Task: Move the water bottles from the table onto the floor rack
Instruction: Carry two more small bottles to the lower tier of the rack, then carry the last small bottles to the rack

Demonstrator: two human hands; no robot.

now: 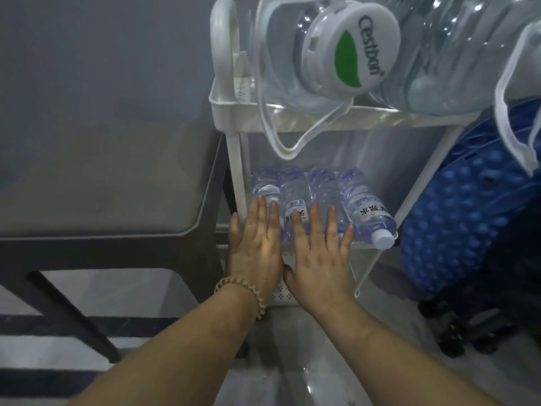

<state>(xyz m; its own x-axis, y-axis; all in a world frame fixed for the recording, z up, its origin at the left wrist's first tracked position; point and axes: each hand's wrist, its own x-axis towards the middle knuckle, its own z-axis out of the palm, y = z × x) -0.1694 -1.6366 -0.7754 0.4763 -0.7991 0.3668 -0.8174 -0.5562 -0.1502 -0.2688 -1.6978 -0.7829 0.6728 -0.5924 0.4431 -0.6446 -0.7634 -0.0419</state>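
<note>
Four water bottles (322,200) lie side by side on the rack (377,117) middle shelf (caps toward camera). Left hand (257,244), right hand (319,256) flat on them, fingers straight, slightly spread.

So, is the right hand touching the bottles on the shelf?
Touching. The head view shows the right hand with straight fingers lying flat across the bottles.

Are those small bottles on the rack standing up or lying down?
Lying down: four bottles lie side by side on the rack shelf, the rightmost's white cap pointing toward the camera.
</note>
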